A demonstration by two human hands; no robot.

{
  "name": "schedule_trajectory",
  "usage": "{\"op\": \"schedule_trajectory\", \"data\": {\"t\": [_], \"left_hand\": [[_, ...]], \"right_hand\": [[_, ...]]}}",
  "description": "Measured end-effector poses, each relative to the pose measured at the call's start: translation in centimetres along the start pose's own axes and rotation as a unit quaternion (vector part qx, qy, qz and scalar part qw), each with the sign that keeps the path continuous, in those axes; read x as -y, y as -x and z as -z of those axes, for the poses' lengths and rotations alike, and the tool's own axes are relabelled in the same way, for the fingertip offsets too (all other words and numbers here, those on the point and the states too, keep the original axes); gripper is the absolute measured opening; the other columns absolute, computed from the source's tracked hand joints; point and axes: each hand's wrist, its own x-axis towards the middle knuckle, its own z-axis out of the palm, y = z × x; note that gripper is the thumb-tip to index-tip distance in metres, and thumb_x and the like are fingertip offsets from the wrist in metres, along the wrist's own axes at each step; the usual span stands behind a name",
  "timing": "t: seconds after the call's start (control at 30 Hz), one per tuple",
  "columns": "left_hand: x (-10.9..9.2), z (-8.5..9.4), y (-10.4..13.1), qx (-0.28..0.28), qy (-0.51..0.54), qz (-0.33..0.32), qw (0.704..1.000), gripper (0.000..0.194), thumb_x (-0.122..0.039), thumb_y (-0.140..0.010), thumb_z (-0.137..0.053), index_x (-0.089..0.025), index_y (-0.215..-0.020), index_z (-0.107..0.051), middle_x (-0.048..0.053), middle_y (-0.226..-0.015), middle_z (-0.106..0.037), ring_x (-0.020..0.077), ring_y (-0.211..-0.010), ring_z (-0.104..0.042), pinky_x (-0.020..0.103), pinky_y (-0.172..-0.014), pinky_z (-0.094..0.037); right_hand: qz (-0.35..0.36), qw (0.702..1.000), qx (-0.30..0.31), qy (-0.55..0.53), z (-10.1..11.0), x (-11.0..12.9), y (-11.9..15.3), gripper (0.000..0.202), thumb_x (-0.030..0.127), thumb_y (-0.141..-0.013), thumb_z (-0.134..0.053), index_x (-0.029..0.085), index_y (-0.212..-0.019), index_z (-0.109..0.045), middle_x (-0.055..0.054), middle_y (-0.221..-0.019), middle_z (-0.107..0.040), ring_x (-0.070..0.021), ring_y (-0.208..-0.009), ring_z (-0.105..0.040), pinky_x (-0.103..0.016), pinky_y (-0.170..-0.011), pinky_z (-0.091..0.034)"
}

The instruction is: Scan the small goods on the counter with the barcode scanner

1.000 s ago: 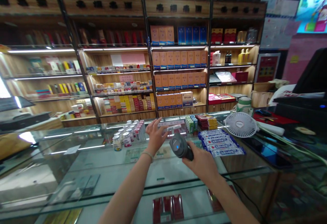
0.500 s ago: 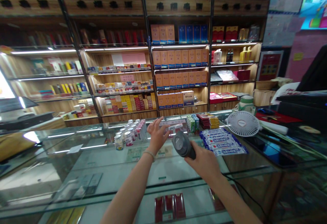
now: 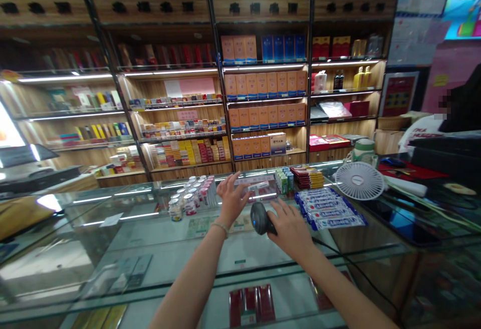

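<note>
the person's right hand (image 3: 291, 229) has come down. half a second ago it held the dark scanner (image 3: 260, 218) up in the air with the round head tipped up. now the scanner sits lower, close to the glass counter (image 3: 150, 229), and its head points down and to the left with a small blue light showing. the right hand's fingers lie spread over the handle, so this grip looks looser than before, more resting on the scanner than squeezing it. it cannot be told if the scanner touches the glass yet.

the left hand (image 3: 233, 196) has hardly moved. it is open, fingers wide, holding nothing, and it hovers at about 11 o'clock from the scanner, just in front of a flat pack (image 3: 259, 186) on the counter. the little white jars (image 3: 190, 196) stand at 9 o'clock from that hand, near it.

at 3 o'clock from the scanner lie the blue and white packs (image 3: 328, 209) in a row, and past them, at 2 o'clock, is the small white fan (image 3: 358, 181). the shelves (image 3: 263, 98) of boxes stand far behind at 12 o'clock.

the lower scanner and the looser fingers make it look like the scanning bit may be over and the scanner is being put down.
</note>
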Motion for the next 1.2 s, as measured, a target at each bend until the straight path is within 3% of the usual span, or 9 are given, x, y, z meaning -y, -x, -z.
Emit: {"op": "schedule_trajectory", "data": {"t": [0.23,0.63,0.8,0.9,1.03,1.2], "left_hand": [[0.2,-0.2,0.0,-0.009,-0.007,0.001,1.000,0.017,-0.035,-0.082,-0.074,-0.033,-0.099,-0.075,0.005,-0.146,-0.052,0.0322,-0.135,-0.041,0.055,-0.113,-0.024],[-0.3,0.0,0.0,0.000,-0.002,-0.004,1.000,0.017,-0.035,-0.082,-0.074,-0.033,-0.099,-0.074,0.006,-0.144,-0.053,0.0323,-0.134,-0.042,0.055,-0.112,-0.025],[-0.2,0.1,-0.1,-0.004,0.000,0.002,1.000,0.017,-0.034,-0.082,-0.074,-0.033,-0.099,-0.074,0.005,-0.145,-0.053,0.0326,-0.134,-0.042,0.056,-0.111,-0.026],[-0.3,0.2,-0.2,-0.006,0.001,0.005,1.000,0.017,-0.033,-0.083,-0.074,-0.033,-0.099,-0.075,0.006,-0.145,-0.053,0.0326,-0.134,-0.042,0.056,-0.111,-0.027],[-0.5,0.3,-0.4,-0.016,0.004,0.009,1.000,0.016,-0.035,-0.081,-0.076,-0.032,-0.097,-0.075,0.006,-0.144,-0.053,0.0326,-0.134,-0.042,0.056,-0.112,-0.028],[-0.7,0.4,-0.4,-0.019,0.008,0.017,1.000,0.019,-0.037,-0.080,-0.077,-0.032,-0.099,-0.075,0.006,-0.144,-0.052,0.0330,-0.135,-0.042,0.055,-0.114,-0.026]], "right_hand": [[0.034,0.999,0.023,-0.012,-1.5,-0.4,-0.6,0.040,0.041,-0.082,-0.074,0.019,-0.116,-0.066,-0.013,-0.155,-0.044,-0.0348,-0.149,-0.026,-0.057,-0.119,-0.025],[0.071,0.986,0.134,-0.066,0.2,-0.3,0.2,0.073,0.068,-0.090,-0.050,0.017,-0.142,-0.053,-0.014,-0.162,-0.031,-0.0355,-0.153,-0.015,-0.061,-0.122,-0.014],[0.044,0.993,0.093,-0.049,0.7,-1.4,-1.4,0.059,0.061,-0.097,-0.042,0.020,-0.135,-0.060,-0.014,-0.158,-0.039,-0.0311,-0.150,-0.025,-0.056,-0.121,-0.016],[-0.021,0.998,0.040,-0.045,0.1,-3.2,-3.3,0.052,0.049,-0.100,-0.044,0.016,-0.138,-0.057,-0.015,-0.153,-0.046,-0.0302,-0.147,-0.031,-0.051,-0.119,-0.024],[-0.102,0.993,-0.002,-0.052,-1.8,-5.4,-5.6,0.050,0.035,-0.097,-0.050,0.016,-0.144,-0.052,-0.016,-0.156,-0.041,-0.0315,-0.146,-0.030,-0.048,-0.115,-0.032],[-0.106,0.991,-0.015,-0.083,-3.6,-6.0,-7.0,0.050,0.030,-0.096,-0.050,0.024,-0.146,-0.049,-0.013,-0.160,-0.034,-0.0311,-0.147,-0.028,-0.049,-0.112,-0.034]]}}
